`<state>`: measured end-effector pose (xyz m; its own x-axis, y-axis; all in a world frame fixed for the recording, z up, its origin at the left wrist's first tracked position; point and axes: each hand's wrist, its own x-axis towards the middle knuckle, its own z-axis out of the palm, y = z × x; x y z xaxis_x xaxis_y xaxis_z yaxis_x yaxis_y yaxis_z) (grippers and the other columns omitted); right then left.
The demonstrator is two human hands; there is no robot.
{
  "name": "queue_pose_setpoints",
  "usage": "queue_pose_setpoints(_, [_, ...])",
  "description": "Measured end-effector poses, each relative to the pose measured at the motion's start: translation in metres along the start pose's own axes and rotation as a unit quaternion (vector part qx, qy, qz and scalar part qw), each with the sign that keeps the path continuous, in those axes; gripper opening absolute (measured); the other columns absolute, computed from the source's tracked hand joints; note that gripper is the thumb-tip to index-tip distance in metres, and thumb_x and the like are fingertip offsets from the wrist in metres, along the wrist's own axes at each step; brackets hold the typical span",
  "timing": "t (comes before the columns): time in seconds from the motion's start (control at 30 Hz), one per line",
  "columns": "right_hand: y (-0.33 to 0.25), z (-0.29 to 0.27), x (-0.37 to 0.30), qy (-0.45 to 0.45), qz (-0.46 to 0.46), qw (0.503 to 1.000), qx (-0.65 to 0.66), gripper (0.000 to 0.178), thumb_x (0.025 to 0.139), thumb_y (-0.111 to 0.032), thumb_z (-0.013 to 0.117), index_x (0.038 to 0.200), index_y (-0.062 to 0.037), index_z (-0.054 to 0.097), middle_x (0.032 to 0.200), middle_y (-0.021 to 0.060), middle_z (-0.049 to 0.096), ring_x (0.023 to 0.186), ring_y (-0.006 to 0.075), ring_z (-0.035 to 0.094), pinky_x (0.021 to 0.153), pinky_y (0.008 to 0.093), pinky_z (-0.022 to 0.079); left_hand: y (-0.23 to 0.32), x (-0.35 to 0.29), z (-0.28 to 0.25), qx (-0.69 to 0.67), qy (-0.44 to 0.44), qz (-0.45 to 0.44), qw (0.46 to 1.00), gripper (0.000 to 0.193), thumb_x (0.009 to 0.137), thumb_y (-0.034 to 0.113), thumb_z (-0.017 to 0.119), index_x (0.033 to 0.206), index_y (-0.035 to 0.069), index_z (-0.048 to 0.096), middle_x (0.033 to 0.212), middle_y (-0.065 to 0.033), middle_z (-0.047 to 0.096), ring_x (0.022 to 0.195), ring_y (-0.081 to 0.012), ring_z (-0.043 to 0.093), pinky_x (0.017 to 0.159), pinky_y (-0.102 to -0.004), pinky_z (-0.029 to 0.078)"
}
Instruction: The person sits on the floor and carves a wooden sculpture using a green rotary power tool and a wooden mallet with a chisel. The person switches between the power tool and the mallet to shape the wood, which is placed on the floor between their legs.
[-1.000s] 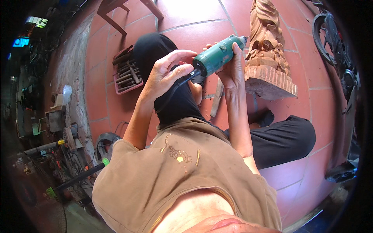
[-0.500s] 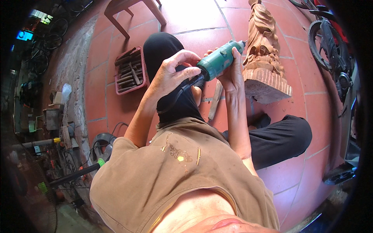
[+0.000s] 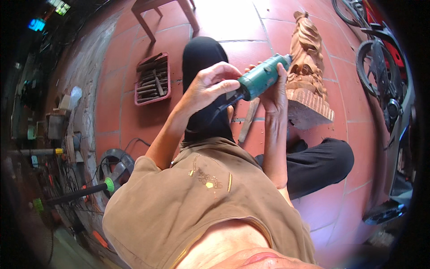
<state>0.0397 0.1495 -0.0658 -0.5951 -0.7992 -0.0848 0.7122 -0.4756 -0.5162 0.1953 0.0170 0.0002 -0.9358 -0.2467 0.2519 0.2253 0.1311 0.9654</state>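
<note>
A green die grinder [image 3: 259,80] is held in front of me, its nose tilted up to the right. My right hand [image 3: 275,96] wraps round its body from below, the thumb along the near side. At the rear end, where a dark cord [image 3: 223,106] comes out, my left hand [image 3: 214,81] closes its thumb and fingers; the far fingertips are partly hidden. Just right of the grinder's nose stands a carved wooden statue [image 3: 308,56] with flowing folds, on a ridged block base. Whether the nose touches the statue I cannot tell.
Left of my raised knee a pink basket [image 3: 168,85] holds several chisel-like tools. A long wooden-looking piece [image 3: 248,121] lies on the tiled floor under my forearms. A brown stool [image 3: 190,20] stands ahead, a motorbike [image 3: 389,89] at right, a black-poled stand [image 3: 80,193] at left.
The whole view has shifted slightly, so the statue, basket and stool sit lower in it. Both hands keep hold of the die grinder, which appears a little lower and further right.
</note>
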Motion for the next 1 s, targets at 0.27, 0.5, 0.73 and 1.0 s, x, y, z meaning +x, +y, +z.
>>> queue_pose_setpoints(0.27, [-0.013, 0.007, -0.015, 0.012, -0.064, 0.996, -0.065, 0.067, 0.086, -0.059, 0.062, 0.118, -0.0006, 0.057, 0.114, 0.0266, 0.063, 0.115, 0.0414, 0.058, 0.102, 0.0525, 0.046, -0.003, -0.010, 0.009, -0.040, -0.051, -0.048, 0.997, 0.045, 0.092, 0.022, 0.068, 0.130, 0.005, 0.051, 0.105, -0.0054, 0.062, 0.098, -0.0125, 0.058, 0.088, -0.0271, 0.047])
queue_pose_setpoints(0.5, [-0.021, 0.024, -0.027, -0.043, -0.127, 0.974, -0.180, 0.064, 0.078, -0.055, 0.070, 0.118, -0.0058, 0.061, 0.127, 0.0248, 0.058, 0.124, 0.0392, 0.054, 0.110, 0.0521, 0.037, 0.005, -0.011, 0.016, -0.014, -0.098, -0.043, 0.994, 0.065, 0.086, 0.028, 0.075, 0.139, 0.006, 0.043, 0.107, -0.0100, 0.062, 0.102, -0.0166, 0.060, 0.088, -0.0304, 0.049])
queue_pose_setpoints(0.73, [-0.003, 0.051, -0.032, -0.043, -0.168, 0.925, -0.339, 0.065, 0.073, -0.048, 0.076, 0.115, -0.0014, 0.061, 0.123, 0.0267, 0.061, 0.115, 0.0322, 0.061, 0.099, 0.0428, 0.047, 0.000, -0.009, 0.020, 0.043, -0.082, -0.036, 0.995, 0.082, 0.074, 0.027, 0.083, 0.139, 0.002, 0.041, 0.118, -0.0154, 0.059, 0.111, -0.0232, 0.058, 0.096, -0.0355, 0.044])
queue_pose_setpoints(1.0, [0.005, 0.086, -0.036, -0.037, -0.123, 0.885, -0.447, 0.057, 0.077, -0.027, 0.082, 0.118, 0.0058, 0.061, 0.113, 0.0144, 0.067, 0.099, 0.0193, 0.065, 0.088, 0.0339, 0.052, -0.001, -0.015, 0.010, -0.092, -0.021, -0.051, 0.994, 0.081, 0.068, 0.017, 0.086, 0.137, 0.005, 0.046, 0.122, -0.0053, 0.056, 0.116, -0.0146, 0.051, 0.099, -0.0330, 0.041])
